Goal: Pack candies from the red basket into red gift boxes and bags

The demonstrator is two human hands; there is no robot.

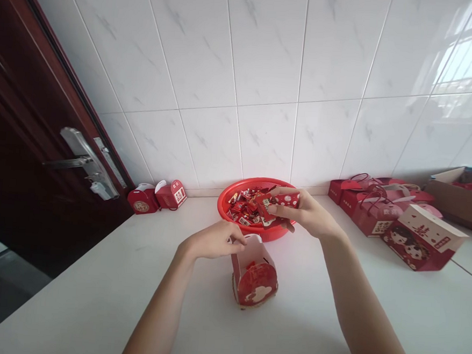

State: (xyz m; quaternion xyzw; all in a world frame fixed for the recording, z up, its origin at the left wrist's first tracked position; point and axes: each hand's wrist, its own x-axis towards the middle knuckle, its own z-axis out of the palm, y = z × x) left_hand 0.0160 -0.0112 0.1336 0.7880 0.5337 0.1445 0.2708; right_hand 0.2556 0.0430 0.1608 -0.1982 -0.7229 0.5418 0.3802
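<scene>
A small red gift box stands with its top open on the white table, and something red lies inside. My left hand is at the box's upper left edge, thumb and index finger curled over the wall; its other fingers are partly hidden. Behind the box sits a red plastic basket with many small wrapped candies. My right hand, above the basket's right side, is closed around a red printed packet with cartoon figures.
Two small red boxes stand at the back left, near a dark door with a metal handle. On the right are several red gift boxes, a larger red and white box and an open cardboard carton. Behind runs a tiled wall.
</scene>
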